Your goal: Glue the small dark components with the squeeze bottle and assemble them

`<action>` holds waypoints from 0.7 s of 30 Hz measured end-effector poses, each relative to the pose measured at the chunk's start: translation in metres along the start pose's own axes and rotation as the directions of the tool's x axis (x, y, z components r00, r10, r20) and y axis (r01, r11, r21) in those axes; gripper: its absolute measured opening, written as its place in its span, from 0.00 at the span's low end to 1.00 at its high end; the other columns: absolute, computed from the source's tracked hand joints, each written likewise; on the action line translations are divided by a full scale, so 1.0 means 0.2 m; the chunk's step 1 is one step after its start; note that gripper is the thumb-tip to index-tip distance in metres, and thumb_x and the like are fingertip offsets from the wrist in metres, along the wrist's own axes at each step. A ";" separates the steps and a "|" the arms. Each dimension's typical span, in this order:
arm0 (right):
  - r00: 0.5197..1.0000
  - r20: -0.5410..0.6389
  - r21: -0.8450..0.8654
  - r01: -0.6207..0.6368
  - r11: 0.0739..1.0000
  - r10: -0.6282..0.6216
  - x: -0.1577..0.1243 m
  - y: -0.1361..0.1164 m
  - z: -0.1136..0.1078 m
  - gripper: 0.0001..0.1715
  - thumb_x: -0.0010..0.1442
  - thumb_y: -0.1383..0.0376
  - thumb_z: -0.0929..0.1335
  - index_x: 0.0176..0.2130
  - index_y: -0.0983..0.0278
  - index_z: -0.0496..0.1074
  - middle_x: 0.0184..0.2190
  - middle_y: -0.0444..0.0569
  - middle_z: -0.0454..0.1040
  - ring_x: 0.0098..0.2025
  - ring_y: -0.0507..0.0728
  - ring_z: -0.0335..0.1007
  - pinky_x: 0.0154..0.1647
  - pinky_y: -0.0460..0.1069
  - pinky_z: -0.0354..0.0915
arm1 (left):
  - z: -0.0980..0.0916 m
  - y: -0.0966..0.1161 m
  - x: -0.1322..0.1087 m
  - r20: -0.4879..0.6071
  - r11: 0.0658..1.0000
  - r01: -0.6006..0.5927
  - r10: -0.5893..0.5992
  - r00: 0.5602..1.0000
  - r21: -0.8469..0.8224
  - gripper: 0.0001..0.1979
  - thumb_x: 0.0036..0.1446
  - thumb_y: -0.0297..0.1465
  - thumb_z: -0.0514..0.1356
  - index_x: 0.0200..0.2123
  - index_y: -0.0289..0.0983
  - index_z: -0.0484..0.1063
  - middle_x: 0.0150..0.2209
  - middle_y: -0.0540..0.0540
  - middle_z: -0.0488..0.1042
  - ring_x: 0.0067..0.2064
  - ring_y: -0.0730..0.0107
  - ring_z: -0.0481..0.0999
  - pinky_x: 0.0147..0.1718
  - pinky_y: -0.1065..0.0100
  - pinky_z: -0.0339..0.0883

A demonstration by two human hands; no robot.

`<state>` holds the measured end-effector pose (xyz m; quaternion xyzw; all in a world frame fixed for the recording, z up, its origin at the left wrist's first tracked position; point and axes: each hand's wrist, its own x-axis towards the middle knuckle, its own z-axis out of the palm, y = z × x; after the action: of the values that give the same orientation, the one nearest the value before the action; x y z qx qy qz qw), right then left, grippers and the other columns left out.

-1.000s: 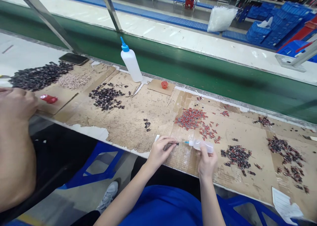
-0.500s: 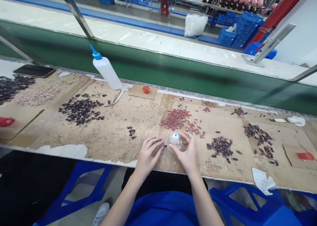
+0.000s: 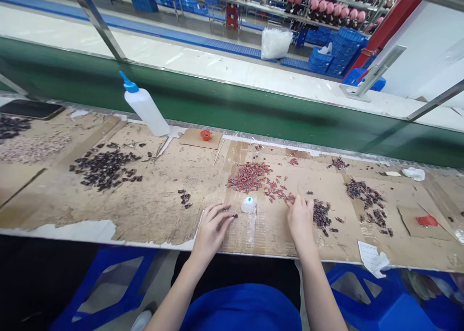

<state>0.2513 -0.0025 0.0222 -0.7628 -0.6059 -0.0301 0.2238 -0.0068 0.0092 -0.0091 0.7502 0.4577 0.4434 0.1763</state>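
Observation:
Pinched between the fingertips of my left hand is a small dark piece, held just above the cardboard. My right hand has its fingertips together at the right edge of the scattered red pieces; whether it grips one is hidden. A small white dome-shaped container with a blue tip stands between my hands, touched by neither. Behind it lies a heap of small red pieces. Right beside my right hand is a pile of dark-and-red pieces.
A white squeeze bottle with blue nozzle stands at the back left. Piles of dark pieces and dark-red pieces lie left and right. Red cups sit on cardboard. A green wall borders the table's back.
My right hand has left the white container and moved right to the edge of the red pieces. My left hand stays near the same spot with the dark piece. The view has shifted slightly.

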 end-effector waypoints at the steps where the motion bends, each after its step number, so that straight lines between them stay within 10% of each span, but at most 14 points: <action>1: 1.000 0.006 -0.016 0.009 1.000 -0.008 -0.01 -0.01 -0.01 0.15 0.61 0.73 0.59 0.38 0.67 0.75 0.36 0.60 0.76 0.39 0.66 0.62 0.45 0.59 0.62 | -0.01 0.00 0.00 0.002 1.000 0.002 -0.002 1.000 -0.011 0.07 0.61 0.31 0.58 0.34 0.40 0.76 0.41 0.44 0.79 0.48 0.58 0.73 0.46 0.54 0.72; 11: 0.999 0.043 0.621 -0.044 0.782 0.021 -0.16 -0.31 -0.22 0.10 0.61 0.61 0.67 0.36 0.61 0.77 0.32 0.50 0.77 0.32 0.56 0.70 0.35 0.51 0.69 | -0.05 0.27 0.02 0.044 0.885 0.298 -0.302 0.952 -0.358 0.08 0.60 0.33 0.59 0.37 0.38 0.78 0.35 0.45 0.81 0.38 0.64 0.81 0.39 0.64 0.77; 21: 0.989 0.129 0.834 -0.144 0.532 0.067 -0.21 -0.44 -0.21 0.07 0.58 0.63 0.70 0.35 0.61 0.80 0.32 0.50 0.79 0.36 0.56 0.74 0.37 0.51 0.72 | -0.09 0.41 0.12 0.125 0.865 0.262 -0.230 0.965 -0.427 0.09 0.61 0.29 0.58 0.38 0.38 0.79 0.34 0.44 0.81 0.35 0.67 0.81 0.36 0.69 0.76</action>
<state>0.1676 -0.0424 0.0738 -0.5974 -0.5073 0.3088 0.5389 0.0263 -0.0165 0.0676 0.6415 0.4308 0.4827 0.4122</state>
